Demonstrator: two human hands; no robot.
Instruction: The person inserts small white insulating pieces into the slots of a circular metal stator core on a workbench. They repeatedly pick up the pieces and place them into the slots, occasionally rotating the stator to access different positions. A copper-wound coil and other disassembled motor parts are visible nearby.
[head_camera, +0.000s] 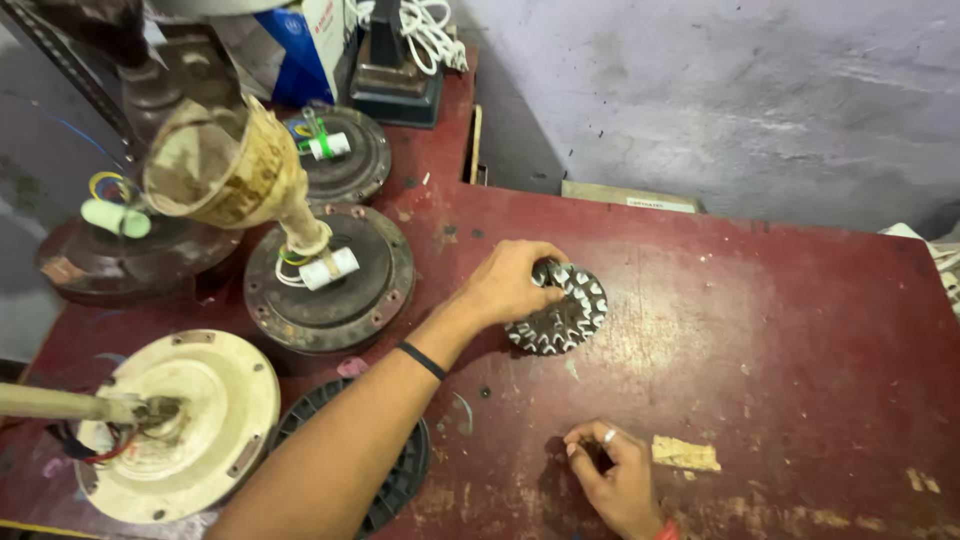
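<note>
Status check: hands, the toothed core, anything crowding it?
Left hand gripping the toothed core, flat on red table. Right hand down on table near tan scrap, fingers curled. Fan motors stacked left, clear of core.

Dark red, scuffed table top (780, 330) with pale worn patches. Silvery grey toothed core (562, 310) with dark gaps between teeth, under left hand (510, 283); black band (421, 360) on that wrist. Silver ring (609, 436) on right hand (618, 480). Cream motor housing (190, 430), rust-stained. Dark brown motor housing (335, 290) bearing white capacitor (330, 268). Blue and white box (305, 45). Pale grey wall (720, 90).
</note>
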